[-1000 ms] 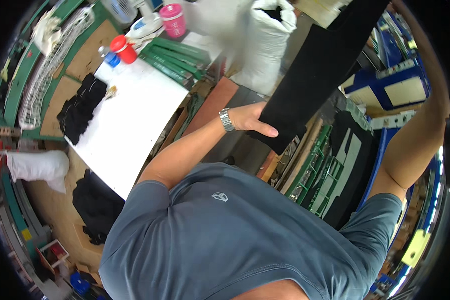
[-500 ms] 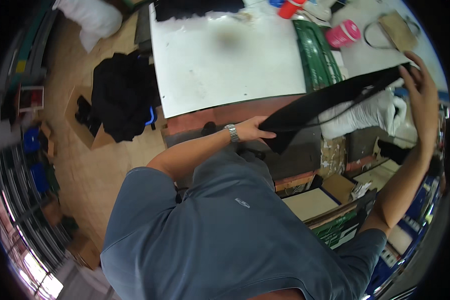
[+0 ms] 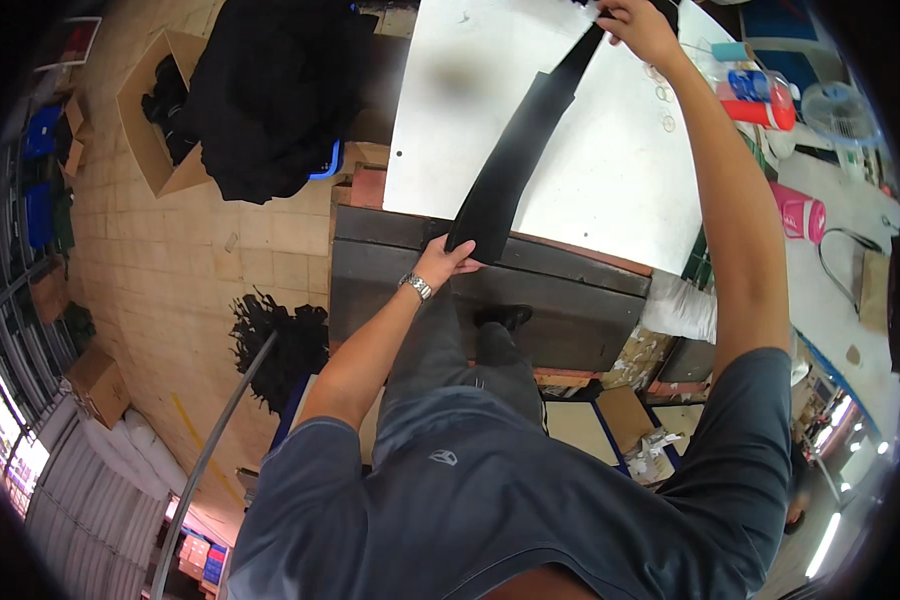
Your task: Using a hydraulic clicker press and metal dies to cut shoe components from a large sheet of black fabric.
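Black fabric strip (image 3: 515,150): crossed near edge of white table (image 3: 620,165), contact unclear.
Left hand (image 3: 440,265): pinched near end, apparently anchoring it.
Right hand (image 3: 642,30): pinched narrow far end, likely keeping length taut.

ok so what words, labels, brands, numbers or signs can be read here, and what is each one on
I won't copy out any wording, but this is where marks show:
Pink cylindrical cup: pale lettering on its side.
Grey short-sleeved cloth shirt: small pale emblem on the chest.
Small stacked red and blue boxes, lower left: too small to read.
Long black fabric piece: no text visible.
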Tool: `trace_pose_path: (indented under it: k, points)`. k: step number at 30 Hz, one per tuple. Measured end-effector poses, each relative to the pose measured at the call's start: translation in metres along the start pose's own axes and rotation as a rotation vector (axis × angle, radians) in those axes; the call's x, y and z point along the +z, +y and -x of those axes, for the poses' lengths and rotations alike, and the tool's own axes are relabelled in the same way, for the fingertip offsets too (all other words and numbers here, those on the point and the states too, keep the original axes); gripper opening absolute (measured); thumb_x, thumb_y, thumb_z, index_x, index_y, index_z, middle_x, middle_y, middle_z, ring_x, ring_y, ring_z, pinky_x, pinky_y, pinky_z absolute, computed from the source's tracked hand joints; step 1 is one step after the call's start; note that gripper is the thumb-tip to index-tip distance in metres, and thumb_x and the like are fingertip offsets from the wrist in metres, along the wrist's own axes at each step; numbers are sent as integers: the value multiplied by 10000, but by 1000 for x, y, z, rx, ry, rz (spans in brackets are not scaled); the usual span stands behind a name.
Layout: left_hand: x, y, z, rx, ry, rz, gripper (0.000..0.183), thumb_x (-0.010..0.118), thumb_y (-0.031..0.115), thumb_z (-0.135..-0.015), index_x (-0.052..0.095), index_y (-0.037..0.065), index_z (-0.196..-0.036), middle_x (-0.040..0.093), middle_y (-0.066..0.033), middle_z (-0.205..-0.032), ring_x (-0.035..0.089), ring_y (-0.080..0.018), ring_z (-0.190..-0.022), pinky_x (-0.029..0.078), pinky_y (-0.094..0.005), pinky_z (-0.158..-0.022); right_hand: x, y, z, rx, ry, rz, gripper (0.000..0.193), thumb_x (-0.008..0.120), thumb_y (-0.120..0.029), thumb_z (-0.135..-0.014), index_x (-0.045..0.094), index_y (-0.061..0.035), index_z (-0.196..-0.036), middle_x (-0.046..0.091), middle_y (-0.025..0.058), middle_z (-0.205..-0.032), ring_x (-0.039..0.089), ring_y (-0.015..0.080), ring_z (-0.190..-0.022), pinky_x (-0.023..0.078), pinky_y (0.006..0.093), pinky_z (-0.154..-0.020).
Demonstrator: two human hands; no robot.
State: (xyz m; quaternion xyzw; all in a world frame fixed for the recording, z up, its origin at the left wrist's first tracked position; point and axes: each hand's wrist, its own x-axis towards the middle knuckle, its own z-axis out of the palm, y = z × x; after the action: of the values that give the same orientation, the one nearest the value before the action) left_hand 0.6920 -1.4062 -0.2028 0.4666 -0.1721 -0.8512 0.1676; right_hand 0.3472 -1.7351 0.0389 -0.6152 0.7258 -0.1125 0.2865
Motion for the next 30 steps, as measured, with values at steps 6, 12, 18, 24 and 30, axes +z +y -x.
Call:
trace_pose_path:
  k: [6,12,18,24,30]
  points:
    - [-2,2,-44,49,108,151,455,743,283,-1031,584,-121,-1164,746,-219,-1099,795,-324,-969,665,-377,-870,82,8,-104,-45,-45,185,322,742,-44,-954,691,73,-1249,754,181,-1007,745,249,-804,607,394,-746]
    - [0,20,-58,15,237,260,410,703,295,-1058,603,-103,-1049,765,-260,-1082,799,-317,-964,658,-338,-839,137,16,-164,-29,-17,242,363,761,-76,-937,691,68,-1263,763,220,-1129,762,340,-940,601,433,-842]
    - [17,21,-42,-142,101,55,393,644,354,-1085,675,7,-1268,773,-159,-1185,774,-266,-1069,621,-362,-909,166,124,-102,-374,674,281,315,741,-132,-969,694,31,-1235,747,212,-1068,731,340,-968,583,414,-848]
    - [1,18,49,-281,111,-285,330,697,350,-1054,694,83,-1249,779,-86,-1145,765,-200,-989,616,-336,-830,228,119,265,-14,-42,-208,338,718,-281,-996,694,4,-1175,692,234,-1221,640,413,-1186,508,468,-1047]
    - [74,48,71,-307,-70,-694,373,746,322,-1020,667,69,-1282,765,-84,-1090,756,-209,-967,623,-354,-815,172,138,585,361,-23,-304,316,703,-345,-983,732,-31,-1013,718,233,-989,680,453,-1011,535,548,-898]
